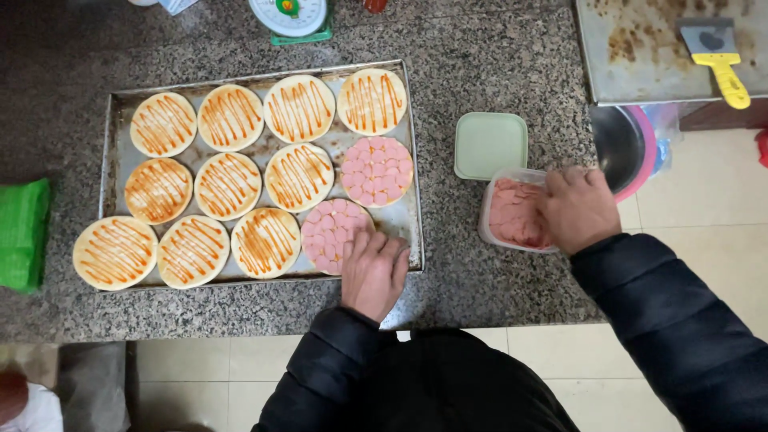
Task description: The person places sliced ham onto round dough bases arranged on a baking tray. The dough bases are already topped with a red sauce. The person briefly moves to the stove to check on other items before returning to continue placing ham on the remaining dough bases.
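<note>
Pink sausage slices (516, 212) fill the tub (486, 218) centre-right; I see right hand (578, 210) pinching some, left hand (374, 270) flat, empty, steadying the lower-centre topped dough round (330, 228) on the tray (416, 200).

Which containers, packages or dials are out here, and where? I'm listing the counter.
Clear plastic tub: right of the tray, rectangular, holding pink slices, right hand in it.
Pale green lid: just behind the tub, square, rounded corners.
Kitchen scale: top edge, green base, round white dial.
Green bag: left edge.
</note>
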